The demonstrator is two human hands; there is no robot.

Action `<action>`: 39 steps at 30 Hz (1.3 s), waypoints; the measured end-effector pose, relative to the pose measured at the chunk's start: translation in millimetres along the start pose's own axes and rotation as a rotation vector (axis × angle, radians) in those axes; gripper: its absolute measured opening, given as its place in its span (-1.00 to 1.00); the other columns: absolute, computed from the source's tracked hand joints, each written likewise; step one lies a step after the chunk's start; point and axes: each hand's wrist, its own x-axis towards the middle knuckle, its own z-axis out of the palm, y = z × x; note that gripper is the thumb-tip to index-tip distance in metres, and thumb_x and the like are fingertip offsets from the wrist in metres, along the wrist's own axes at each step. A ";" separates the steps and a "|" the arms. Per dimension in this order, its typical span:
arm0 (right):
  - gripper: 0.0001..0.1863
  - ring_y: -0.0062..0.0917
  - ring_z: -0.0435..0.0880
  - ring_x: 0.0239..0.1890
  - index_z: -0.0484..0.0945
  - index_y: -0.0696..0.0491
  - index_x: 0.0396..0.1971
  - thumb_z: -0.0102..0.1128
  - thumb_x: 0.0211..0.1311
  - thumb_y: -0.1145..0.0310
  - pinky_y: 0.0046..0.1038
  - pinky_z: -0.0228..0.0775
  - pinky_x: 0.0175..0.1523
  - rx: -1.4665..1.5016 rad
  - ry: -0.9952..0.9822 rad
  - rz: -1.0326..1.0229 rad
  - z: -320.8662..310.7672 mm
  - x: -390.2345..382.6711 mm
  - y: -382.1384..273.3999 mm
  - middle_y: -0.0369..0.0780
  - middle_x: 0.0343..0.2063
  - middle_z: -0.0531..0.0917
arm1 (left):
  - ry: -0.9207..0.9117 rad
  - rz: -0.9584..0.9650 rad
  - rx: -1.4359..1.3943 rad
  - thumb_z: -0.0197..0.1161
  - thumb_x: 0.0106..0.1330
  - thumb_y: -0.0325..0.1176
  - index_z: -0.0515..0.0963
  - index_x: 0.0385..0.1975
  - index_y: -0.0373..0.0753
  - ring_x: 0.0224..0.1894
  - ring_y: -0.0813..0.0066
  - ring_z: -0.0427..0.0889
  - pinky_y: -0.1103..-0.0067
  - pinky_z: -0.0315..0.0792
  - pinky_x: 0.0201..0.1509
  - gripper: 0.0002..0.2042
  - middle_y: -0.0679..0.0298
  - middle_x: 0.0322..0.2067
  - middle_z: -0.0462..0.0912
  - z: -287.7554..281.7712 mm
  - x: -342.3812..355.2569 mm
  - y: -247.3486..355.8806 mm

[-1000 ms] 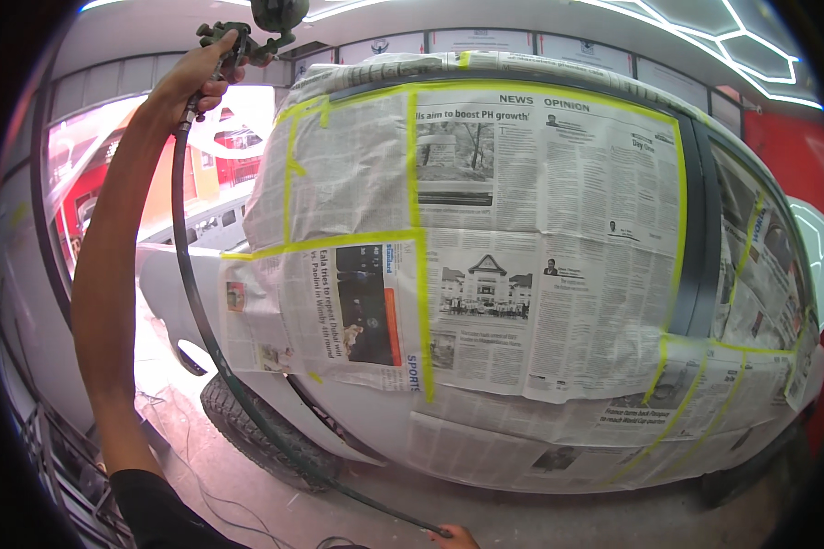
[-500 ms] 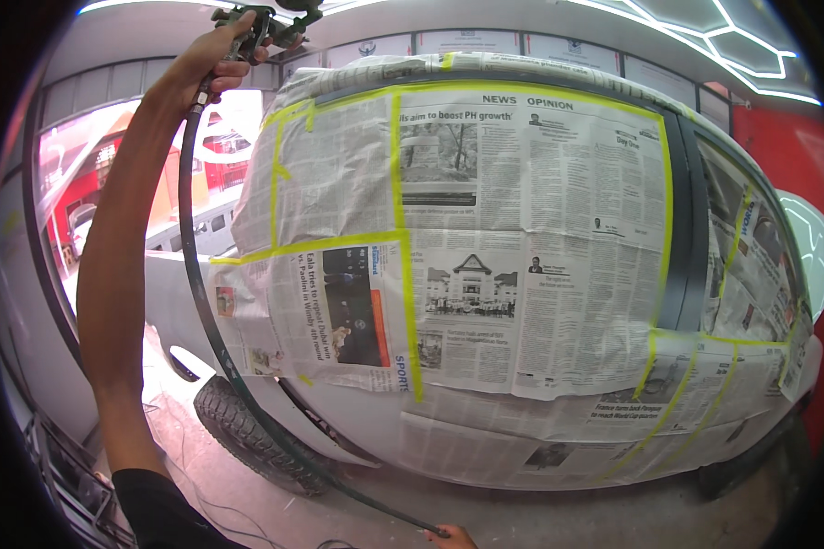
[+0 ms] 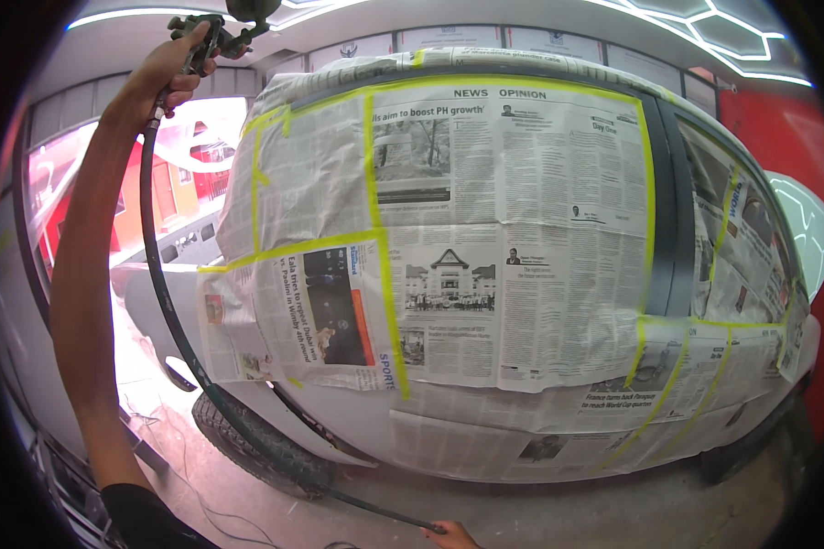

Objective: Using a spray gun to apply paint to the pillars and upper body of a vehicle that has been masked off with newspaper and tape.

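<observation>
My left arm is raised along the left side, and my left hand (image 3: 169,80) is wrapped round the handle of a spray gun (image 3: 215,41) near the top edge. From the gun's handle a dark hose (image 3: 156,242) hangs down and curves past the front of a car. Low in the middle, my right hand (image 3: 453,536), partly cut off by the lower edge, grips that hose. Newspaper sheets (image 3: 577,274) cover most of the car's side, held by yellow-green masking tape (image 3: 389,311). A dark grey pillar (image 3: 676,229) and the pale front fender (image 3: 146,306) show uncovered.
The car's front tyre (image 3: 220,435) stands on the concrete floor, with thin cables (image 3: 192,480) lying near it. Metal racks (image 3: 59,485) stand at the lower left. Beyond are a bright opening, a red wall (image 3: 774,137) and hexagonal ceiling lights (image 3: 737,41).
My left hand and the spray gun have moved a little left, away from the roof edge. The view has shifted slightly to the right. My right hand still grips the hose.
</observation>
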 end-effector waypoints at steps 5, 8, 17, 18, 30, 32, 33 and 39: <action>-0.61 -0.52 0.46 -0.52 0.61 0.05 -0.38 0.17 0.17 -0.03 -0.46 0.32 -0.30 0.008 0.048 -0.043 1.7 -4.0 2.4 -0.25 -0.64 0.52 | 0.023 0.028 -0.012 -0.03 0.40 0.06 0.38 -0.20 -0.31 -0.88 0.90 0.12 0.83 0.03 -0.95 -0.55 0.41 -0.55 0.42 7.5 -3.2 7.3; -0.63 -0.55 0.46 -0.51 0.61 0.04 -0.39 0.18 0.17 -0.01 -0.49 0.31 -0.30 -0.004 0.025 -0.034 0.8 -2.4 10.2 -0.26 -0.64 0.52 | -0.036 0.033 -0.062 -0.02 0.40 0.05 0.38 -0.19 -0.32 -0.88 0.90 0.12 0.84 0.03 -0.95 -0.55 0.40 -0.54 0.43 13.8 -1.4 15.1; -0.66 -0.56 0.46 -0.48 0.61 0.04 -0.39 0.18 0.18 0.03 -0.50 0.31 -0.26 0.070 -0.006 -0.019 -3.7 -5.3 27.2 -0.27 -0.60 0.53 | -0.143 -0.055 -0.206 -0.31 0.52 -0.09 0.36 -0.10 -0.23 -0.82 0.88 0.12 0.88 0.02 -0.92 -0.63 0.31 -0.48 0.41 37.0 -19.2 41.8; -0.66 -0.56 0.46 -0.48 0.61 0.04 -0.39 0.18 0.18 0.03 -0.50 0.31 -0.26 0.069 -0.009 -0.019 -2.8 -6.2 27.0 -0.27 -0.60 0.53 | -0.177 0.018 -0.157 -0.17 0.46 -0.02 0.37 -0.12 -0.29 -0.85 0.89 0.12 0.85 0.03 -0.94 -0.60 0.34 -0.51 0.43 19.4 -3.5 30.5; -0.65 -0.52 0.52 -0.44 0.61 0.05 -0.36 0.18 0.18 0.03 -0.48 0.34 -0.24 0.032 0.026 -0.130 -4.3 -15.0 16.3 -0.26 -0.57 0.58 | -0.031 0.016 -0.019 -0.07 0.43 0.01 0.34 -0.25 -0.30 -0.85 0.88 0.12 0.83 0.07 -0.92 -0.60 0.39 -0.52 0.40 23.7 -16.9 27.9; -0.66 -0.58 0.48 -0.47 0.61 0.05 -0.37 0.18 0.18 0.04 -0.52 0.32 -0.27 0.048 -0.013 -0.075 -6.9 -18.3 14.4 -0.30 -0.59 0.56 | -0.051 0.021 -0.035 -0.07 0.43 0.00 0.34 -0.25 -0.30 -0.85 0.88 0.12 0.83 0.07 -0.92 -0.60 0.39 -0.52 0.40 28.6 -18.3 29.5; -0.66 -0.58 0.48 -0.47 0.61 0.05 -0.37 0.18 0.18 0.04 -0.52 0.32 -0.27 0.048 -0.012 -0.074 -6.7 -17.5 17.3 -0.30 -0.59 0.56 | -0.054 0.027 -0.047 -0.07 0.43 0.00 0.34 -0.25 -0.30 -0.85 0.88 0.12 0.84 0.07 -0.92 -0.60 0.38 -0.52 0.40 33.4 -19.5 31.6; -0.68 -0.62 0.42 -0.51 0.60 0.05 -0.41 0.17 0.19 0.07 -0.51 0.28 -0.31 0.091 0.005 -0.117 -6.5 -12.9 32.1 -0.33 -0.64 0.50 | -0.114 0.051 -0.079 -0.04 0.41 0.03 0.37 -0.21 -0.31 -0.91 0.89 0.08 0.83 -0.02 -0.98 -0.58 0.40 -0.54 0.44 38.6 -9.1 47.3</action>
